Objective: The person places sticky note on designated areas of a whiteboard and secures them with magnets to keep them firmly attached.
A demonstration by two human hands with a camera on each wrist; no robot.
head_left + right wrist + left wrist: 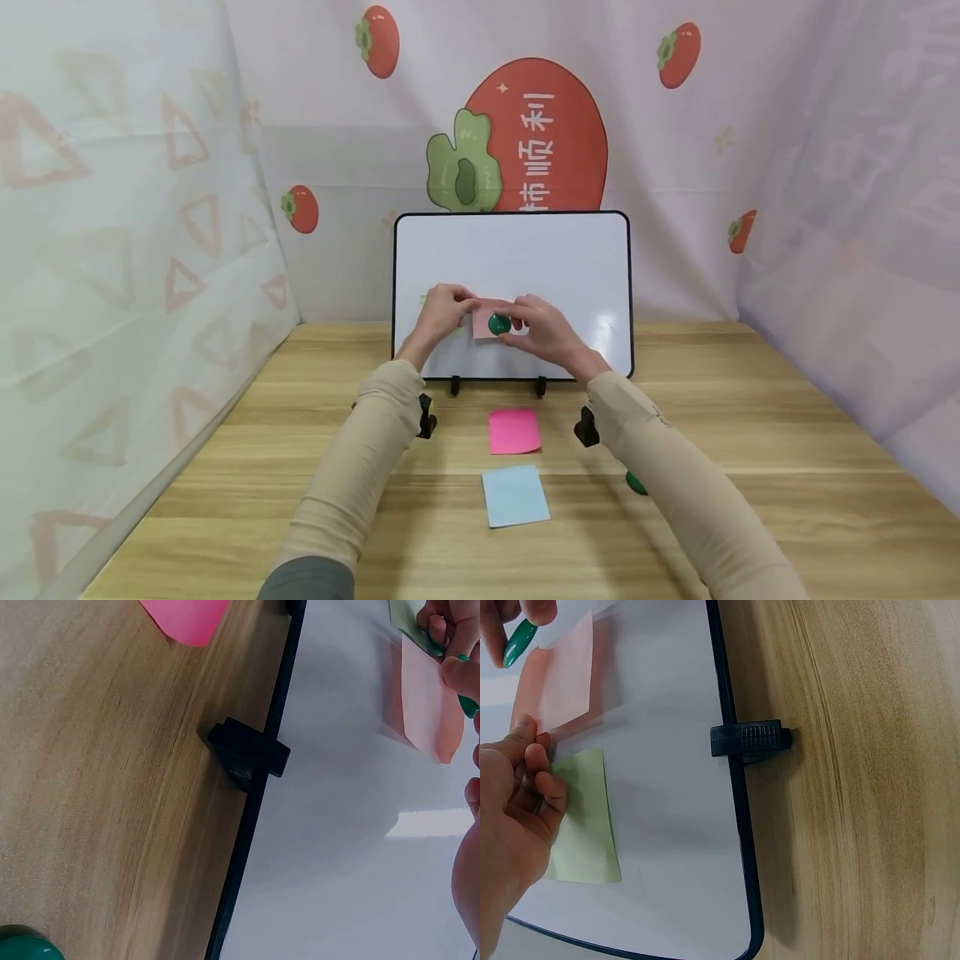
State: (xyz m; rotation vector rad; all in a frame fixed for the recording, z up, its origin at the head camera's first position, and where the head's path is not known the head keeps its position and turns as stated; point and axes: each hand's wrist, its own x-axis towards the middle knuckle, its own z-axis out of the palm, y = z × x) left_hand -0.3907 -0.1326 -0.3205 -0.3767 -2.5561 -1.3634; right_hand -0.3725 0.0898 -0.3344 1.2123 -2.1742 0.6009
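A salmon-pink sticky note (pixel 482 328) lies against the whiteboard (pixel 555 250), its lower edge lifted off the surface in the left wrist view. My left hand (pixel 442 312) pinches the note's upper left corner between thumb and fingers. Between the thumb and fingers of my right hand (pixel 549 330) is a round green magnet (pixel 498 324), held in front of the note; the left wrist view shows a gap between the magnet (pixel 519 643) and the paper. A pale green sticky note (pixel 585 817) is on the board beside the pink one, partly covered by my left hand.
Black feet (pixel 542 387) hold the board's lower edge on the wooden table (pixel 750 433). A bright pink note (pixel 514 431) and a light blue note (pixel 516 497) lie in front of it. Another green magnet (pixel 637 483) sits by my right forearm, partly hidden.
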